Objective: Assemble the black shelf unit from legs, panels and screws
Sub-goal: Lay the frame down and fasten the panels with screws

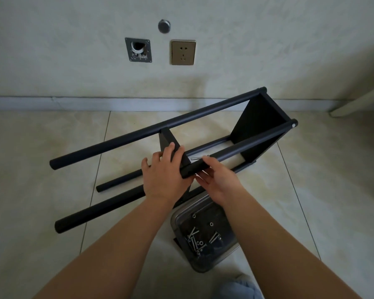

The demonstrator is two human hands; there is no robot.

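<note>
The black shelf unit (pixel 259 124) lies on its side on the tiled floor, its round legs running from lower left to upper right. One square panel stands at the far end, and a second panel (pixel 167 137) sits midway. My left hand (pixel 163 176) rests over the middle panel's edge and the near upper leg (pixel 246 143), fingers spread. My right hand (pixel 216 180) grips that leg's short cut end from below. A small metal hex key (pixel 198 158) pokes out just above my right fingers. Screws (pixel 195 240) lie in a tray near me.
A shallow metal tray (pixel 231 249) with several screws and washers sits on the floor between my forearms. The wall with a socket (pixel 183 52) and an open junction box (pixel 138 49) is right behind the unit. A white furniture leg (pixel 354 104) stands at the right.
</note>
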